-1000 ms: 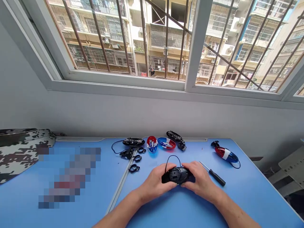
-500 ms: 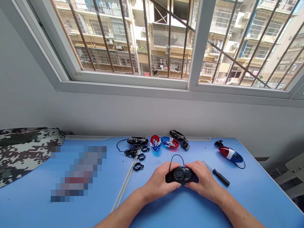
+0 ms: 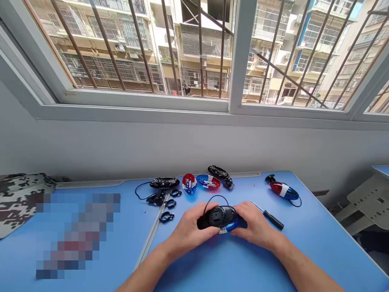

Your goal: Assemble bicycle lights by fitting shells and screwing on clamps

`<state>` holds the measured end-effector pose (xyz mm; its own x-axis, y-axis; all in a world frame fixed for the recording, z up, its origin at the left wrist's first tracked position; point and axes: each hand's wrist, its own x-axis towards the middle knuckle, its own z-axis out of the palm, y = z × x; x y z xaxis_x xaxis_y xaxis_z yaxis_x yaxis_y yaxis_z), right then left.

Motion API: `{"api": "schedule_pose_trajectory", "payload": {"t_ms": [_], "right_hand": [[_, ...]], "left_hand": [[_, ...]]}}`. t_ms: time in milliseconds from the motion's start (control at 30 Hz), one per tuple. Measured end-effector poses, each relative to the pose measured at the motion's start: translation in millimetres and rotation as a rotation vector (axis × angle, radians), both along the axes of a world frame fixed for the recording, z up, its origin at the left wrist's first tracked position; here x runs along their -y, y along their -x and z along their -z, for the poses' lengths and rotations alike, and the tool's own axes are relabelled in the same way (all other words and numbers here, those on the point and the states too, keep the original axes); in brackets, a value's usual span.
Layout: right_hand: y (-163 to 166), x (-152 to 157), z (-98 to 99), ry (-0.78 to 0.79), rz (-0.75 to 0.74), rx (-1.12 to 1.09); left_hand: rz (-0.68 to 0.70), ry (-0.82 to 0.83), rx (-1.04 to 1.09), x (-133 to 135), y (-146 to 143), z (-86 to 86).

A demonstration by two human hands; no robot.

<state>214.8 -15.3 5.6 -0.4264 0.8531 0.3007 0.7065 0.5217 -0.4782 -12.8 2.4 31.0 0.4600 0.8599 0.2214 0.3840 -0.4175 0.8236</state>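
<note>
Both hands grip one small oval device point(image 3: 220, 218) just above the blue table point(image 3: 273, 259). It has a black base on top, a red, white and blue cover showing underneath, and a thin black wire looping off its far side. My left hand point(image 3: 190, 231) wraps its left end. My right hand point(image 3: 255, 227) wraps its right end. A black-handled screwdriver point(image 3: 269, 217) lies just right of my right hand.
Behind the hands lie two red-white-blue covers point(image 3: 200, 182), two black bases point(image 3: 164, 183), several black clamp rings point(image 3: 166, 216) and a whole device with a wire point(image 3: 284, 190). Camouflage cloth point(image 3: 18, 198) lies far left. A barred window point(image 3: 194, 52) runs above the wall.
The device has tilted in my hands, so its red and blue cover now shows underneath. The camera has shifted; everything sits slightly further left in view.
</note>
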Motion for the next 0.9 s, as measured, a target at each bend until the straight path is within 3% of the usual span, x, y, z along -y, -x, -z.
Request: {"api": "schedule_pose_trajectory", "payload": {"t_ms": [167, 400, 533, 733, 900], "right_hand": [[-4.8, 0.1, -6.4, 0.013, -0.025, 0.034], [-12.8, -3.1, -8.8, -0.011, -0.159, 0.027], [-23.3, -1.0, -21.1, 0.078, -0.200, -0.013], [-43.7, 0.7, -41.6, 0.393, -0.203, -0.295], [-54.4, -6.9, -37.8, 0.365, -0.028, -0.541]], "left_hand": [[-0.048, 0.027, 0.037, -1.2, 2.4, -6.9], [-0.062, 0.104, 0.100, -6.1, 2.5, -2.7], [-0.070, 0.167, 0.126, -10.0, 3.0, 0.9], [-0.030, 0.187, 0.100, -9.9, -3.0, 8.5], [0.096, 0.227, 0.087, 1.1, -10.7, 9.7]]}}
